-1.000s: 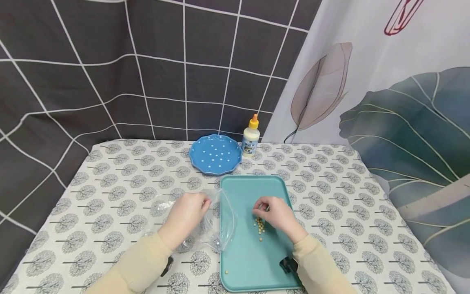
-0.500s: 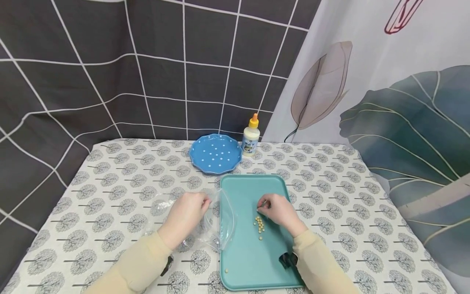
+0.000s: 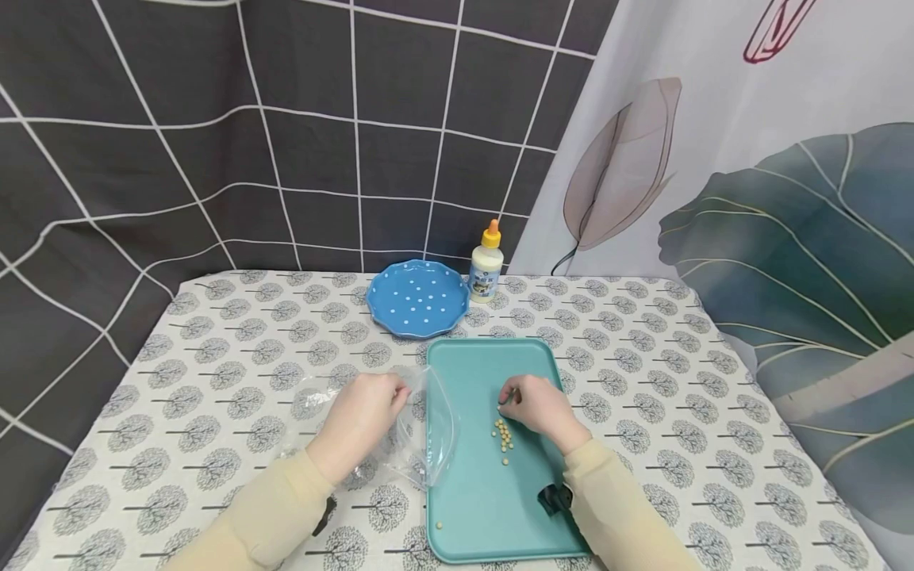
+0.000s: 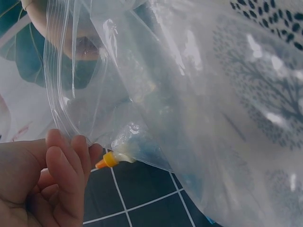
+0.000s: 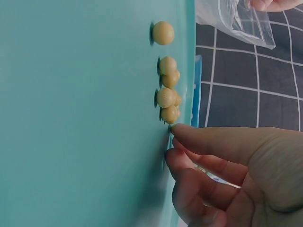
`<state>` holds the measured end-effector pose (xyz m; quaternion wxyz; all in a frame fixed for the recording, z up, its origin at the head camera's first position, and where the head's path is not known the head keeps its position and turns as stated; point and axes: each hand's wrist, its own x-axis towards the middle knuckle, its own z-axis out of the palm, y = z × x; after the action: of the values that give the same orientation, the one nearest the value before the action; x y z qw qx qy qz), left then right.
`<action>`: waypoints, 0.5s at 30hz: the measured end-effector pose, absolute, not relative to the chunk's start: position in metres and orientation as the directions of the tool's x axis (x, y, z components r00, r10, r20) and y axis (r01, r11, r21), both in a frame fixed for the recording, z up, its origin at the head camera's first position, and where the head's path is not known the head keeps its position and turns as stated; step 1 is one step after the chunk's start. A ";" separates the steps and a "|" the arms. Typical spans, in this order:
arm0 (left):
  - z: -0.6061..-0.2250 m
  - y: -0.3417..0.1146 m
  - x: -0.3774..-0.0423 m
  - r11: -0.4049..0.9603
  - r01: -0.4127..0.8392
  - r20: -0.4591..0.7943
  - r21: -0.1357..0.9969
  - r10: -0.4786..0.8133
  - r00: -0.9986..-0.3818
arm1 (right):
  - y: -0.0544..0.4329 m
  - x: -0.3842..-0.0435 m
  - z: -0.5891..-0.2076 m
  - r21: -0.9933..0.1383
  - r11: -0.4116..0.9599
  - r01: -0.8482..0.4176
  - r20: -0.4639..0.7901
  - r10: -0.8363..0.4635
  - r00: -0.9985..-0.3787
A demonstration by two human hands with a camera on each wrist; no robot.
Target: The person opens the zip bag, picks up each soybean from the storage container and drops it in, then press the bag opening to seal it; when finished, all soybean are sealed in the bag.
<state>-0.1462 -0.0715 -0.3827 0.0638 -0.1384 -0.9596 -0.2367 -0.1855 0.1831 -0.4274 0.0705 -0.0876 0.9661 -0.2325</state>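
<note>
The teal tray (image 3: 493,507) lay beneath the right hand (image 3: 537,408). The clear zip-top bag (image 3: 439,436) hung at the left hand (image 3: 366,412), fingers gripping its rim. The right hand's fingers were bent, tips close together; whether they held anything was unclear. Small yellowish balls (image 5: 166,98) clustered just beside those fingertips.

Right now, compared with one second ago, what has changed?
The right hand has shifted slightly rightward, uncovering more of the yellow balls; whether it picked one up, I cannot tell. The left hand still grips the clear bag; tray, plate and bottle stayed put.
</note>
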 end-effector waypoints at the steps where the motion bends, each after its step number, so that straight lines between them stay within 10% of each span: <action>1: -0.382 -0.071 -0.146 0.848 0.292 0.182 0.443 0.233 -0.955 | 0.183 -0.185 -0.427 -0.460 0.878 -0.135 -0.099 -0.202 -0.974; 15: -0.383 -0.070 -0.147 0.851 0.283 0.174 0.443 0.228 -0.958 | 0.180 -0.185 -0.426 -0.466 0.872 -0.150 -0.108 -0.224 -0.968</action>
<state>-0.1465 -0.0704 -0.3825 0.0578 -0.1331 -0.9603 -0.2384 -0.1852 0.1796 -0.4263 0.0797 -0.0970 0.9641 -0.2339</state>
